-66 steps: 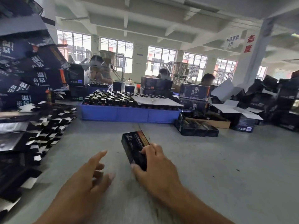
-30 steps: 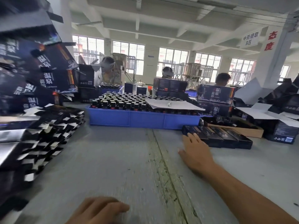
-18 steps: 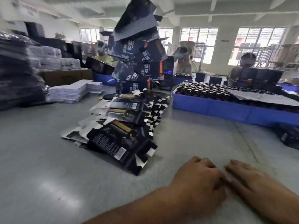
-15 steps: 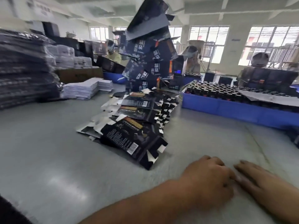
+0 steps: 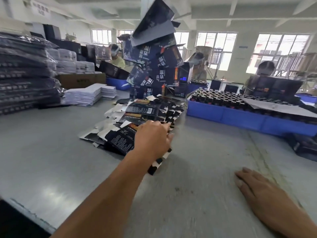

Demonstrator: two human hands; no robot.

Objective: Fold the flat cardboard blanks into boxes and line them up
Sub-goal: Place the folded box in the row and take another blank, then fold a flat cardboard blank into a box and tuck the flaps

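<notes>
Reaching forward since half a second ago, left hand (image 5: 152, 136) now lies on the nearest blank (image 5: 122, 140), fingers extended. Glossy black printed card, white notched flaps, fanned across grey bench (image 5: 42, 152). Right hand (image 5: 262, 191) rests flat, spread.

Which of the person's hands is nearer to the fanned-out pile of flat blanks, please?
Left. The left hand is over the pile of flat blanks, reaching onto the nearest one; the right hand rests flat on the table, off to the pile's right.
</notes>
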